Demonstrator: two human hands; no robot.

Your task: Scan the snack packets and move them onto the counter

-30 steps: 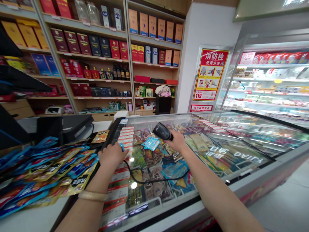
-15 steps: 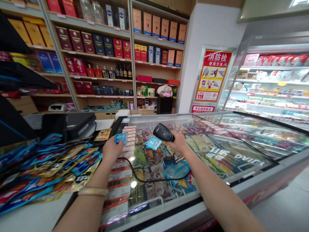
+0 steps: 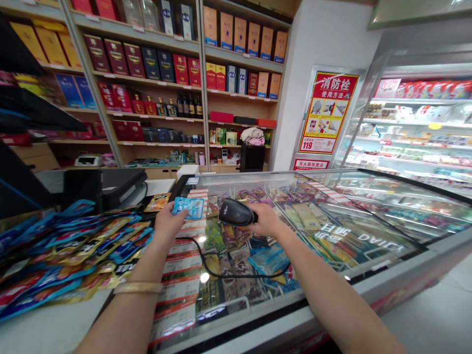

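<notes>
My left hand (image 3: 169,223) is closed on a light-blue packet (image 3: 190,208) with white print, its flat face turned up between thumb and fingers. In my right hand (image 3: 267,220) is a black handheld barcode scanner (image 3: 236,212), its head pointing left at the packet with a small gap between them. A black cable (image 3: 221,276) loops over the glass top of the chest freezer (image 3: 324,300), below both hands. Under the glass lie many wrapped ice creams. Left of my left hand, a pile of blue and gold snack packets (image 3: 99,241) covers the counter.
Price labels (image 3: 180,290) run along the freezer's left side. A black machine (image 3: 123,187) and a dark screen (image 3: 22,187) stand at the left. Behind are shelves of boxed bottles (image 3: 155,66), a red poster (image 3: 328,113) and a lit chiller (image 3: 424,118) at right.
The scanner has moved left toward my left hand. The held packet now shows more of its face. The light-blue packets seen on the glass below the scanner no longer show there.
</notes>
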